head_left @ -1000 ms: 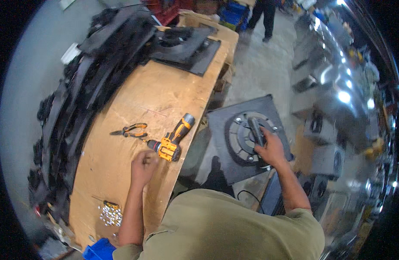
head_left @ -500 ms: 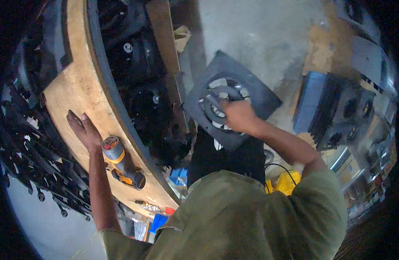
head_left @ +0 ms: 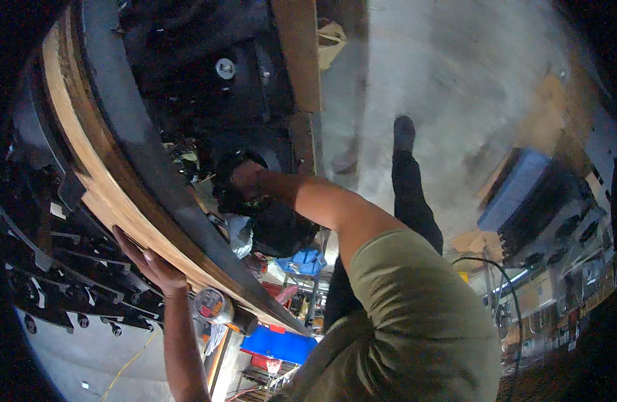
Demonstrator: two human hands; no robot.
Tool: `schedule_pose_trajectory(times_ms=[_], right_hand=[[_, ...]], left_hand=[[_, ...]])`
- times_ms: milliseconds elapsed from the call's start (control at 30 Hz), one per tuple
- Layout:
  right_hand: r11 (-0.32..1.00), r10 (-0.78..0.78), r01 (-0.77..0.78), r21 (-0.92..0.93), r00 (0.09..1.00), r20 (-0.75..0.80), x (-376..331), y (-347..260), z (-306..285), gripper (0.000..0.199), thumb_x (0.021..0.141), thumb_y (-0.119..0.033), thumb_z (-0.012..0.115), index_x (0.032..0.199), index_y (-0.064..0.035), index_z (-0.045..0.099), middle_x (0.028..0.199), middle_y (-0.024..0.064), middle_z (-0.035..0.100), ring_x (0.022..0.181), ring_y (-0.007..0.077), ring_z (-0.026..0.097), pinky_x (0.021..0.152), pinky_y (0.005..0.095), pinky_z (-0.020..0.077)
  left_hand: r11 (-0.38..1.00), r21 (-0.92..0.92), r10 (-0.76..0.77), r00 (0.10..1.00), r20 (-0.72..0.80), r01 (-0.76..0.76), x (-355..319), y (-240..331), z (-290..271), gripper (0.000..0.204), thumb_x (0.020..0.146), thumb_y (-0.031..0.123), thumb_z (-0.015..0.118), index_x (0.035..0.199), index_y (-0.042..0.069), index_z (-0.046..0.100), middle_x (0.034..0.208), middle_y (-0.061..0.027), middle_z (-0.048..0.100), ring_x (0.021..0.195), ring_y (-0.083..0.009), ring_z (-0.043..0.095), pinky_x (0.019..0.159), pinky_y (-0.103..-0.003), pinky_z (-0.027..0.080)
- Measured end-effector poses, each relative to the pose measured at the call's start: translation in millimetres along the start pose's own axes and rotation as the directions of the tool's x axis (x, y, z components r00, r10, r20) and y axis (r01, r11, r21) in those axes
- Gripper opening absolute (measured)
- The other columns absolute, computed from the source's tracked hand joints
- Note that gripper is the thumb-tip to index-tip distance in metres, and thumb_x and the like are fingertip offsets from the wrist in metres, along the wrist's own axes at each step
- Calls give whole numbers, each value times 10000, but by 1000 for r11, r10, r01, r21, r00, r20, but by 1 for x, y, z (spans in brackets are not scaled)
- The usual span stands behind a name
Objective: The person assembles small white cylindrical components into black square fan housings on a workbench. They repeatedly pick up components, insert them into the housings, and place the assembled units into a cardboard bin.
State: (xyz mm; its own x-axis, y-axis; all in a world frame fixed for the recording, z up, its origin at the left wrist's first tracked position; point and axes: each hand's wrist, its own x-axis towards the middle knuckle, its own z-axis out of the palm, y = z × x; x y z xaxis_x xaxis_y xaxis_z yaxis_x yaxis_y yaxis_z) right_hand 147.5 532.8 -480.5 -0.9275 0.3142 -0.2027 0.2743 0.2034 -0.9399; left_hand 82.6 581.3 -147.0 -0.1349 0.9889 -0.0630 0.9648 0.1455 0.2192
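Observation:
My left hand (head_left: 154,264) lies with fingers stretched out on the light wooden bench top (head_left: 131,231), near its edge. Right beside that wrist is a power drill (head_left: 214,305), its round end facing up. My right arm reaches down past the bench's dark edge (head_left: 157,171). At its end, my right hand (head_left: 247,179) is among dark parts below, its fingers lost in shadow. Whether it holds anything is hidden. A black rounded part (head_left: 276,151) lies close to that hand.
A brown board (head_left: 298,63) borders the dark parts, with a paper bag (head_left: 330,41) on the floor beyond. Blue bins (head_left: 279,345) stand near my body. Black racked parts (head_left: 80,268) fill the left; a blue box (head_left: 515,189) stands at right.
My right hand has left the spot before my legs and gone leftward, below the bench edge. The dark square panel with a round grille no longer shows. My body leans left.

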Motion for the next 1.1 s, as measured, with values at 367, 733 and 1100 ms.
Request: schedule_pose_trajectory(times_ms=[367,733,1100], right_hand=[[983,119,-107,-148,990,74,39,61,15,333,812,-193,648,1124,-82,684,1034,166,713,959,336,706,812,472,568],[971,198,-217,-96,964,-174,2,18,26,359,892,-258,580,1212,-101,622,1129,148,700,974,338,686,890,480,535],[904,376,-425,-37,835,-402,-239,-31,-175,294,859,-186,614,1110,-50,683,1110,182,690,863,369,690,833,450,551]], left_hand=[[997,-44,-68,998,13,69,-2,4,-1,904,961,631,312,1553,-30,134,1602,-256,159,1481,-380,207,1199,-513,161],[958,-209,-220,971,-92,197,-3,13,10,865,903,453,559,1507,-85,252,1595,-281,181,1490,-397,170,1205,-497,141],[980,-43,-200,972,-127,196,-1,32,-11,764,861,542,582,1478,118,433,1559,-311,247,1462,-458,202,1162,-621,137]])
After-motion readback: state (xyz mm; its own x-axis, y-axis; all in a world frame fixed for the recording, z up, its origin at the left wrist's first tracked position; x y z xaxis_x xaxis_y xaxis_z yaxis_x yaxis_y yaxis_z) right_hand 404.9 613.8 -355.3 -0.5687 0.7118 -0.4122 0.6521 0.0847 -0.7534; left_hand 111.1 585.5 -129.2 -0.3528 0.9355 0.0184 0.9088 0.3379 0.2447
